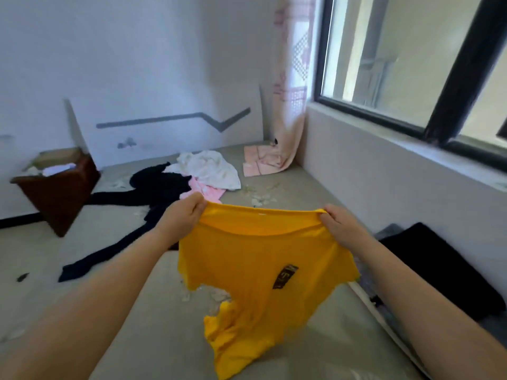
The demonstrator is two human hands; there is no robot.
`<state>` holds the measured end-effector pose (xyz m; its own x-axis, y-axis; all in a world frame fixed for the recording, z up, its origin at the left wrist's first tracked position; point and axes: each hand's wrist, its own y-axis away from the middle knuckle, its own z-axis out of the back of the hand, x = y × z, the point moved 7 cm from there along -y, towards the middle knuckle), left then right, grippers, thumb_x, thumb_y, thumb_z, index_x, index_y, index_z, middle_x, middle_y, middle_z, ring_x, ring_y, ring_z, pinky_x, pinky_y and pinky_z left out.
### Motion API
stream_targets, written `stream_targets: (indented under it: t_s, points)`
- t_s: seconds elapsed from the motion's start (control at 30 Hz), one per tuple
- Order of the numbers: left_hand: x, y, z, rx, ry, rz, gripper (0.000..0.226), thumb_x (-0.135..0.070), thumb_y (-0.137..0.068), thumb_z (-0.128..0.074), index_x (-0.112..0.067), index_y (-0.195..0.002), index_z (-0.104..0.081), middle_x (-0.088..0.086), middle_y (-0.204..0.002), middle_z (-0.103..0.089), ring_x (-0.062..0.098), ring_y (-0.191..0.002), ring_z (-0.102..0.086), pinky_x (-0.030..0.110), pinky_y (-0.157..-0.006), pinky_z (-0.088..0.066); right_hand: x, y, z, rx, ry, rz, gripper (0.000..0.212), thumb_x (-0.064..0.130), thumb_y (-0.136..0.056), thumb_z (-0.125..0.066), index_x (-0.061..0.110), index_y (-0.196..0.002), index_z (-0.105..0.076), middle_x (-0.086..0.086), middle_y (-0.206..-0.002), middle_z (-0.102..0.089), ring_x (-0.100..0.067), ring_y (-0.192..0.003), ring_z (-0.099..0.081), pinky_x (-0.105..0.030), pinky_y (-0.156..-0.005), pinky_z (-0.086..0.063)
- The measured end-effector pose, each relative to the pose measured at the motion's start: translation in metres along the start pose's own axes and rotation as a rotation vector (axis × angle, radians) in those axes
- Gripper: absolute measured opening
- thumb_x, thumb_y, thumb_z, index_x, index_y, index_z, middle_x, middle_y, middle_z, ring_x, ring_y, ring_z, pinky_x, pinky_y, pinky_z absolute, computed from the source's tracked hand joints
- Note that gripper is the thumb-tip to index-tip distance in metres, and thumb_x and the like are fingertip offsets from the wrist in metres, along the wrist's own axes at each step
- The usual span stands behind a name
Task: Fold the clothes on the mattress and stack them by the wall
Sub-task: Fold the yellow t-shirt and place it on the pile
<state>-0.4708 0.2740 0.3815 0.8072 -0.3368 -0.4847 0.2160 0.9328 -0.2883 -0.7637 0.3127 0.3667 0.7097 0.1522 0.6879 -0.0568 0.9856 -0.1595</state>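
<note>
Where yellow shirt [260,259] hangs from hands, dark print [285,276] unreadable.

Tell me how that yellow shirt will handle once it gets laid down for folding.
Likely floppy: the yellow shirt sags between the left hand and right hand, which pinch its top edge. Probably light, since a fingertip pinch holds it up. Its bunched lower end will probably need smoothing flat on the mattress.

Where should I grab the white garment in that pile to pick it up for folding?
Judging by its pose, take the white garment by its near right hem edge, reaching in from the right. That edge lies flat and free on the mattress, while its left side overlaps the black garment and pink garment.
</note>
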Motion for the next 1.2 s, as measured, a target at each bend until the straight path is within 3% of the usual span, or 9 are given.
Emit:
stream_targets:
  t_s: [0.1, 0.2, 0.33, 0.6, 0.67, 0.77, 0.87, 1.07, 1.2]
  points:
    - [-0.005, 0.01, 0.064, 0.004, 0.16, 0.039, 0.031, -0.026, -0.096, -0.044, -0.021, -0.066, -0.04, -0.005, -0.062, -0.039, 0.011, -0.057, -0.038, 0.023, -0.051, -0.026, 0.065, 0.004, 0.026, 0.055, 0.142, 0.069, 0.021, 0.029, -0.085, -0.063, 0.011, -0.095, -0.058, 0.003, -0.083, -0.05, -0.014, -0.084, -0.045, -0.024, -0.064, -0.027]
    - [-0.008, 0.029, 0.107, 0.157, 0.134, 0.06, 0.022, -0.039, -0.085, -0.061, -0.025, -0.078, -0.045, -0.006, -0.073, -0.044, 0.009, -0.068, -0.044, 0.022, -0.056, -0.032, 0.111, 0.017, 0.039, 0.163, 0.314, 0.127, 0.024, 0.028, -0.077, -0.072, 0.031, -0.07, -0.049, 0.016, -0.069, -0.045, -0.003, -0.069, -0.043, -0.016, -0.055, -0.026]
    - [-0.005, 0.062, 0.138, 0.42, 0.049, 0.133, 0.026, -0.005, -0.083, -0.057, -0.024, -0.09, -0.042, 0.001, -0.083, -0.045, 0.012, -0.074, -0.045, 0.023, -0.066, -0.038, 0.155, 0.024, 0.054, 0.066, 0.431, 0.179, 0.039, 0.019, -0.088, -0.058, 0.03, -0.054, -0.043, 0.013, -0.059, -0.046, -0.009, -0.064, -0.045, -0.011, -0.053, -0.025]
    - [0.016, 0.1, 0.239, -0.26, 0.153, 0.138, 0.016, 0.002, -0.09, -0.045, -0.005, -0.101, -0.055, 0.003, -0.082, -0.049, 0.017, -0.081, -0.045, 0.017, -0.06, -0.035, 0.207, 0.021, 0.048, -0.278, 0.484, 0.065, 0.026, 0.008, -0.092, -0.041, 0.003, -0.087, -0.065, -0.019, -0.093, -0.063, -0.029, -0.088, -0.057, -0.03, -0.071, -0.039]
    - [0.026, 0.108, 0.251, -0.262, 0.28, 0.172, 0.012, -0.004, -0.091, -0.049, -0.009, -0.095, -0.059, 0.002, -0.084, -0.054, 0.015, -0.079, -0.049, 0.021, -0.063, -0.04, 0.211, 0.023, 0.042, -0.331, 0.444, -0.018, 0.025, 0.008, -0.094, -0.039, 0.006, -0.081, -0.06, -0.017, -0.088, -0.057, -0.029, -0.084, -0.054, -0.031, -0.069, -0.038]
    - [0.044, 0.123, 0.253, -0.1, 0.591, 0.254, 0.013, -0.014, -0.092, -0.052, -0.018, -0.087, -0.062, 0.007, -0.092, -0.06, 0.024, -0.089, -0.056, 0.039, -0.081, -0.049, 0.208, 0.023, 0.022, -0.37, 0.345, -0.152, 0.026, 0.012, -0.097, -0.034, 0.002, -0.104, -0.057, -0.017, -0.102, -0.059, -0.027, -0.085, -0.052, -0.032, -0.07, -0.038]
    - [0.066, 0.135, 0.264, -0.193, 0.578, 0.301, 0.015, -0.02, -0.093, -0.051, -0.014, -0.096, -0.064, 0.014, -0.104, -0.06, 0.032, -0.099, -0.055, 0.049, -0.092, -0.045, 0.212, 0.017, -0.004, -0.334, 0.291, -0.17, 0.03, 0.015, -0.099, -0.031, 0.004, -0.105, -0.058, -0.016, -0.106, -0.06, -0.029, -0.094, -0.057, -0.034, -0.079, -0.045]
    - [0.09, 0.148, 0.291, -0.578, 0.428, 0.307, 0.022, -0.015, -0.096, -0.044, -0.009, -0.111, -0.06, 0.005, -0.102, -0.054, 0.019, -0.094, -0.047, 0.031, -0.077, -0.036, 0.241, 0.001, -0.039, -0.439, 0.146, 0.065, 0.028, 0.01, -0.098, -0.033, -0.002, -0.103, -0.058, -0.022, -0.104, -0.061, -0.033, -0.094, -0.057, -0.036, -0.079, -0.045]
    - [0.101, 0.164, 0.284, -0.468, 0.539, 0.331, 0.017, -0.018, -0.097, -0.041, -0.02, -0.105, -0.056, 0.0, -0.1, -0.051, 0.02, -0.097, -0.046, 0.034, -0.082, -0.038, 0.253, 0.008, -0.052, -0.527, 0.095, 0.231, 0.026, 0.005, -0.097, -0.036, -0.006, -0.097, -0.059, -0.024, -0.096, -0.062, -0.036, -0.085, -0.057, -0.039, -0.072, -0.046]
